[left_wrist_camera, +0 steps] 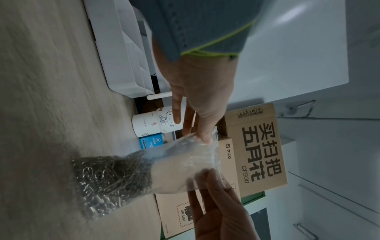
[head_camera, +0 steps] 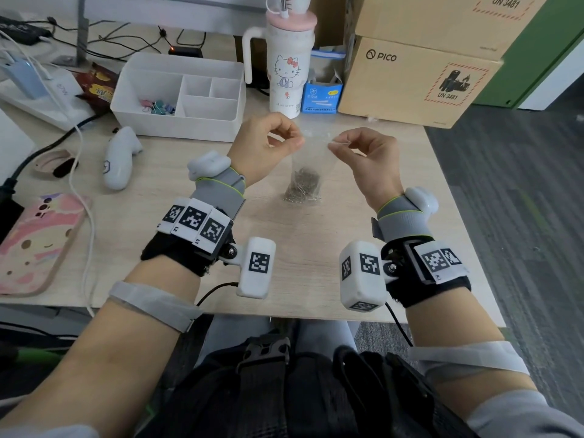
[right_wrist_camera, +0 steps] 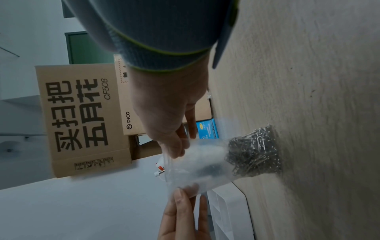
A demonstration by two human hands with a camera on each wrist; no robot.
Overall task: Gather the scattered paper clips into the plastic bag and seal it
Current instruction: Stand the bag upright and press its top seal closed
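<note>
Clips (head_camera: 302, 184) heaped in plastic bag (head_camera: 311, 153) | left hand (head_camera: 268, 143), right hand (head_camera: 363, 153) pinch its top corners | seal seemingly left to press

A thin, clear plastic bag (head_camera: 311, 159) with a crinkled, faintly glossy skin hangs between the fingers (head_camera: 292, 141) of both hands. Below the fingers, its bottom is packed with paper clips (head_camera: 303, 186) of dull grey metal wire. Under them lies a matt, pale wood-grain surface (head_camera: 284, 222). Beyond the fingers stand a smooth white plastic organiser (head_camera: 177, 118), a glossy white tumbler (head_camera: 289, 64) and matt brown cardboard boxes (head_camera: 410, 86). Grey knitted cloth bands (head_camera: 221, 188) wrap the wrists.
</note>
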